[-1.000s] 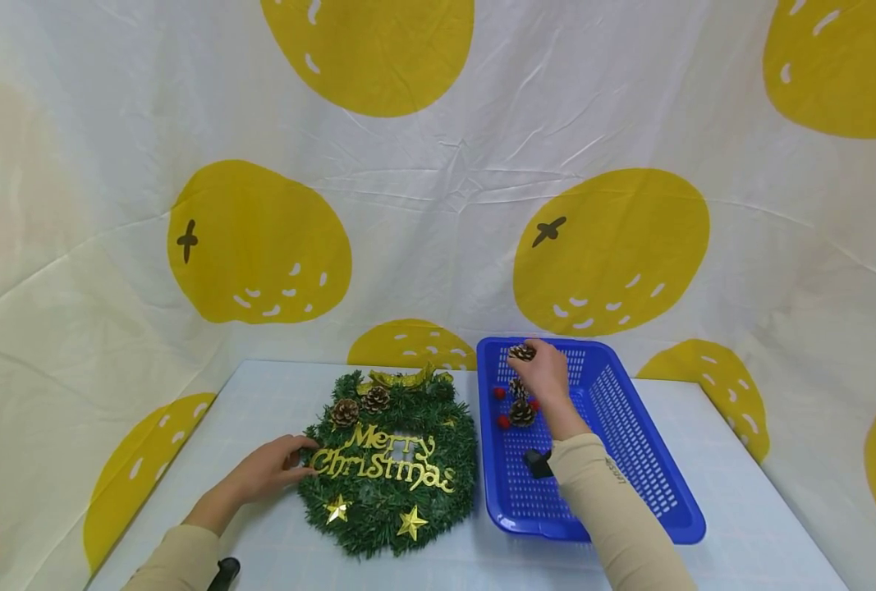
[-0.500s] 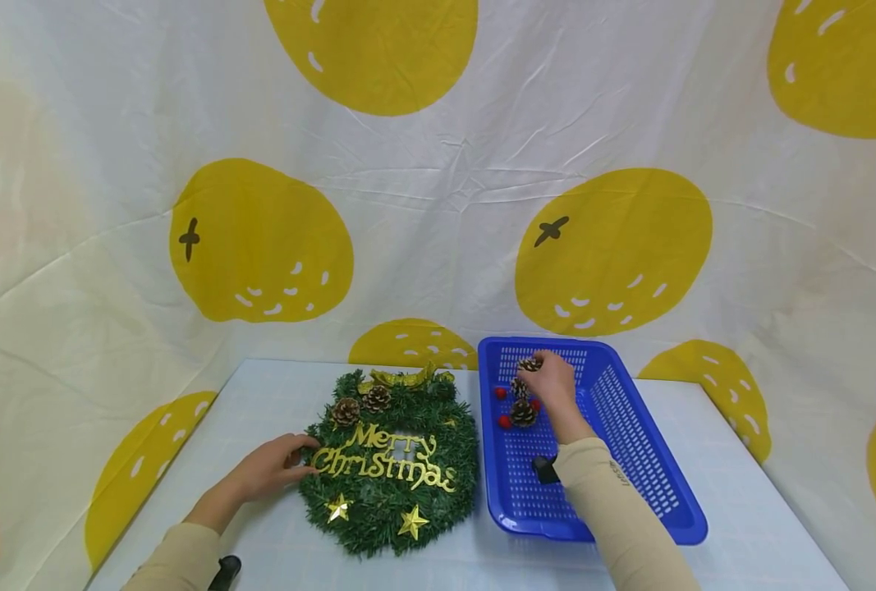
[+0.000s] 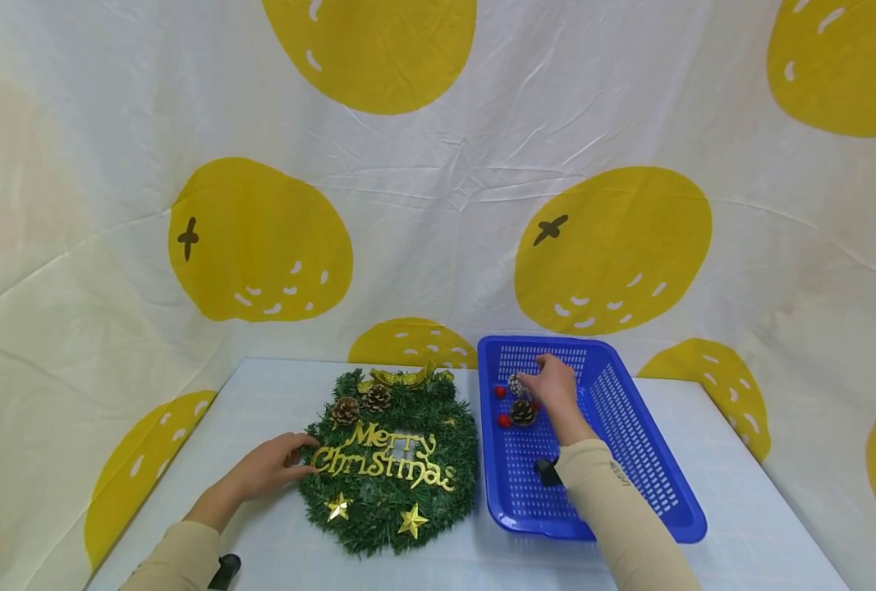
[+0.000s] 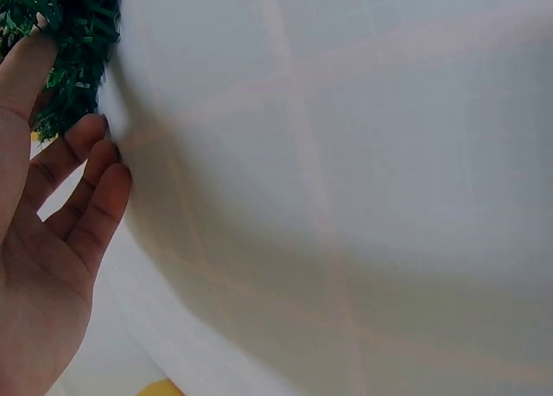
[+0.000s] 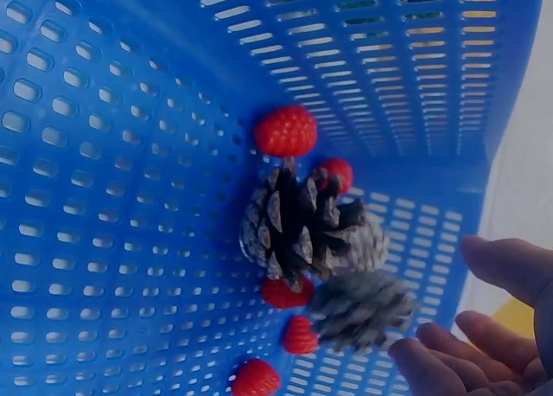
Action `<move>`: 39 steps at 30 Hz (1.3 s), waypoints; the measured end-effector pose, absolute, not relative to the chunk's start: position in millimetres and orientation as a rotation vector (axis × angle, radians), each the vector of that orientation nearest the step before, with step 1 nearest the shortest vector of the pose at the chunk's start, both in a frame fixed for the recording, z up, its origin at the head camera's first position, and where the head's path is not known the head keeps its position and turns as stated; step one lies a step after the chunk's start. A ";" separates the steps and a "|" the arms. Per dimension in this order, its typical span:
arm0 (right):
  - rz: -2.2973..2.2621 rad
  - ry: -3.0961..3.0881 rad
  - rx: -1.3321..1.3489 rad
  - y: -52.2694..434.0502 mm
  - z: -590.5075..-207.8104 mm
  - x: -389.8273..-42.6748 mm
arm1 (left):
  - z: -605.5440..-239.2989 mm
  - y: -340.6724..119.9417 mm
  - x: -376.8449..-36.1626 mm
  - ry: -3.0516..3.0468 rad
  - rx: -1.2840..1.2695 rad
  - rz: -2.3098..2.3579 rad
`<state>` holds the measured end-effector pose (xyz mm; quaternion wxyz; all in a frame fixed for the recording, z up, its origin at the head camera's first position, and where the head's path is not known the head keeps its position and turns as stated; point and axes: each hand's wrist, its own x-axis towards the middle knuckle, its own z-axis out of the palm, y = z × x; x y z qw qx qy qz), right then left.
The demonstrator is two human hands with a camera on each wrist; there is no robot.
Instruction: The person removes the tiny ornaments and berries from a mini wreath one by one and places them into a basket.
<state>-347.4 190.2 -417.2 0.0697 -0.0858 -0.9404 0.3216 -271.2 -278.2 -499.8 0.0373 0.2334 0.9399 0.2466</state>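
A green wreath (image 3: 389, 484) with gold "Merry Christmas" lettering, gold stars and two pine cones lies on the table. My left hand (image 3: 271, 469) rests against its left edge with relaxed fingers (image 4: 86, 197), and the thumb touches the green needles (image 4: 73, 33). My right hand (image 3: 553, 384) is low inside the blue basket (image 3: 652, 460) with its fingers (image 5: 471, 357) spread. A frosted pine cone (image 5: 363, 308) lies free just by the fingertips. Beside it lie a darker pine cone (image 5: 289, 227) and small red berries (image 5: 285, 130).
The basket stands right of the wreath on a pale table (image 3: 748, 525). A white cloth with big yellow fruit prints (image 3: 607, 246) hangs behind and drapes around the table. A small black object (image 3: 546, 471) lies in the basket near my right sleeve.
My right hand came down from the basket's far rim with the frosted pine cone and let it go beside the other cone. The left hand stayed put.
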 end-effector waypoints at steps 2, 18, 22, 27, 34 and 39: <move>0.959 -2.830 -0.257 191.0 -416.8 -348.1 | -499.9 -278.2 -271.3 2.884 0.720 0.754; 1.049 -2.765 -0.149 179.4 -403.4 -344.8 | -497.9 -278.1 -270.3 2.886 0.733 0.761; 1.081 -2.757 -0.095 171.0 -397.2 -341.2 | -498.8 -278.2 -270.6 2.889 0.735 0.761; 1.085 -2.742 -0.017 157.2 -386.1 -336.3 | -499.8 -278.3 -271.1 2.887 0.723 0.758; 1.178 -2.698 0.057 133.8 -373.5 -329.4 | -499.1 -278.2 -270.8 2.883 0.724 0.766; 1.217 -2.680 0.100 114.8 -368.2 -324.8 | -498.6 -278.0 -270.2 2.879 0.721 0.773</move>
